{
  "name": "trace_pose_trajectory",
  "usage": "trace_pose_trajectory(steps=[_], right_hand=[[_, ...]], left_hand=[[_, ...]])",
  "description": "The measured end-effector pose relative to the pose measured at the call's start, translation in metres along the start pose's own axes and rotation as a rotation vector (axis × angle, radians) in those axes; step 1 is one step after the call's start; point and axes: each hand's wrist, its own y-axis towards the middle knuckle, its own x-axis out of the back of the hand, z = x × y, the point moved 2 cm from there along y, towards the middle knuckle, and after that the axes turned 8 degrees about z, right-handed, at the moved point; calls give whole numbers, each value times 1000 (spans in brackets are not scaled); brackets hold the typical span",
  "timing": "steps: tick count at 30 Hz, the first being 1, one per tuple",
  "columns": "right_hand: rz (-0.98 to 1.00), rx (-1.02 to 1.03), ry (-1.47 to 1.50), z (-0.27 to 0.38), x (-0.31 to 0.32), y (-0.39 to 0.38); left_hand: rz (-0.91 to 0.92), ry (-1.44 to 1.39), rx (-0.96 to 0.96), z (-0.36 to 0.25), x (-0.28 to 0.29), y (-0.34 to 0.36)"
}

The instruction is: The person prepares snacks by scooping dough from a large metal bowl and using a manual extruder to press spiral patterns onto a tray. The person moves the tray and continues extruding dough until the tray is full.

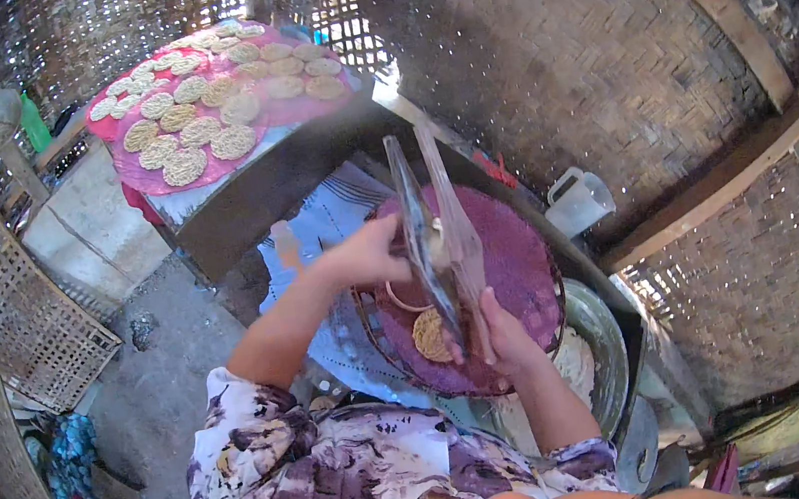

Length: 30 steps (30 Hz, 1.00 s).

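In the head view, the left hand (385,251) is bent against the outer side of a pair of long, plastic-covered panels (460,231), near the middle of their length. Its fingertips are partly hidden, so I cannot tell whether it pinches them. The right hand (507,336) is closed around the panels' lower end, thumb on one side and fingertips on the other. The panels stand on edge, slightly parted, over the middle of a round tray (367,332) lined with purple cloth (517,259), and a pale lump (438,239) shows between them.

A round, strand-textured cake (430,335) lies in the tray toward its near edge, just left of the panels' lower end. Beside the tray's near right edge is a wide basin (607,308) containing a whitish mass (575,368). A translucent handled pitcher (580,202) stands beyond the tray's right edge, and something red (495,168), too small to identify, lies near its far right edge.

Blue-and-white cloth (326,211) extends past the tray's left edge. At upper left, a table under a pink cloth (123,157) carries many similar cakes (185,167), spread from its near left corner to its far edge. Woven walls (545,49) rise behind.
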Motion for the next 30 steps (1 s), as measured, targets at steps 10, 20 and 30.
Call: trace_pose_trajectory(steps=[10,20,30], right_hand=[[-12,-240,97,27,41,-18],[-222,-366,-278,43,54,-17],[-250,-281,-367,33,41,16]], left_hand=[[174,-1621,-388,25,14,79],[-46,-1680,-363,64,-4,82],[-101,-1531,-334,56,35,74]])
